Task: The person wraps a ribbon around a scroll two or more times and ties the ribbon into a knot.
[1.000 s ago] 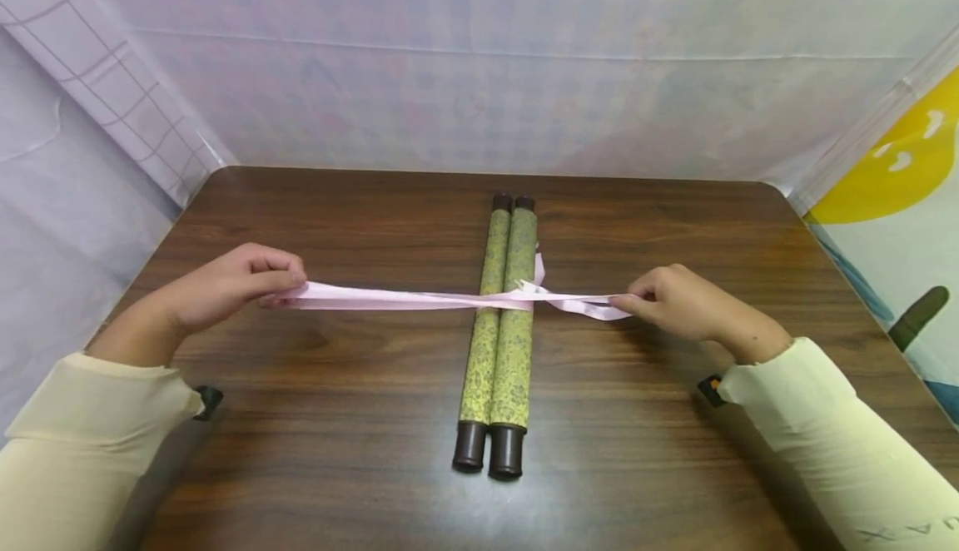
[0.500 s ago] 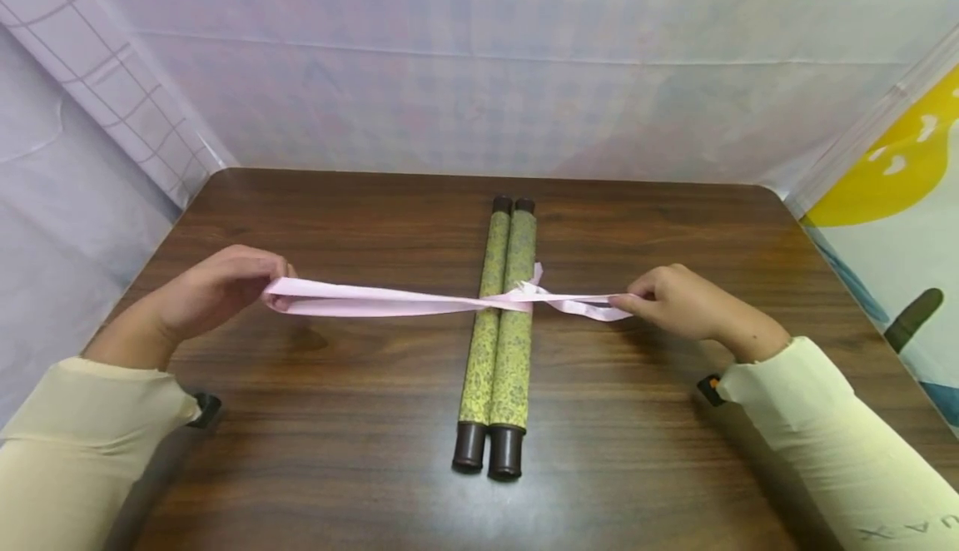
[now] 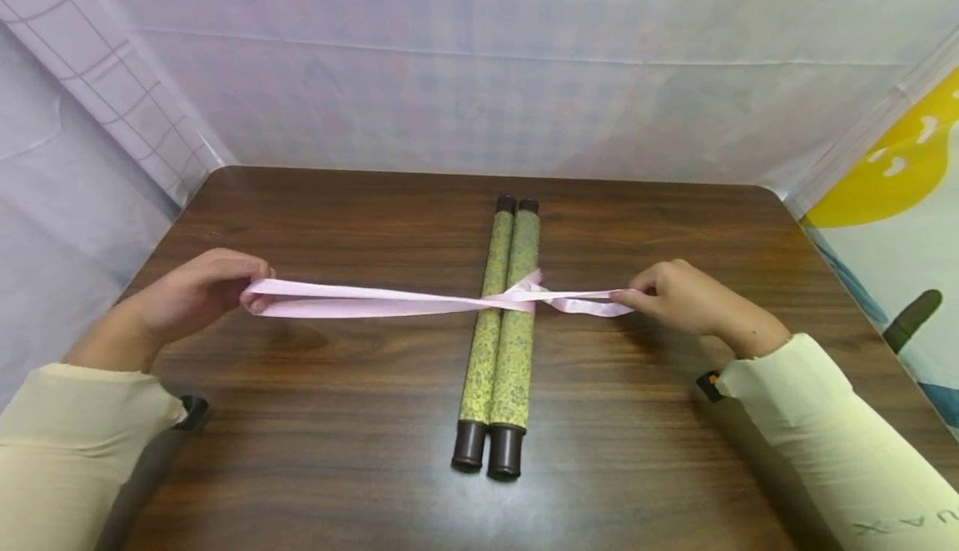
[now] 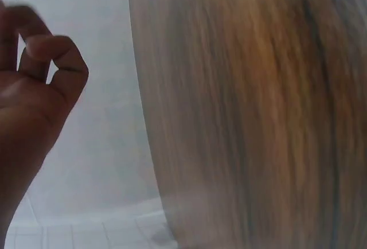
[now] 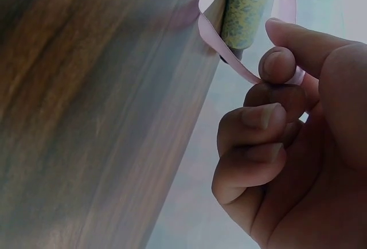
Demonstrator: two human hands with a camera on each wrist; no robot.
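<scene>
Two rolled scrolls with yellow-green patterned covers and dark brown end caps, the left roll [image 3: 479, 376] and the right roll [image 3: 513, 376], lie side by side on the table. Around their middle runs a pink ribbon [image 3: 337, 310]. On the left, my left hand [image 3: 196, 295] holds a long loop of it stretched out, with curled fingers at the loop's end. My right hand [image 3: 693, 301] pinches the ribbon's other side between thumb and fingers, right of the scrolls. Close by the right fingers, the right wrist view shows a shorter ribbon loop [image 5: 213, 38] and one patterned roll end [image 5: 246, 16].
The brown wood-grain table [image 3: 360, 451] reaches to a pale curtain [image 3: 479, 101] at the back. Another white cloth [image 3: 67, 168] hangs at the left. On the right hangs a cloth with a yellow shape [image 3: 891, 164]. No other objects lie near the scrolls.
My left hand has moved further left, its fingers shifting to the end of the ribbon loop, which is drawn out longer. The right hand stays almost still, and the ribbon's short tail has shrunk.
</scene>
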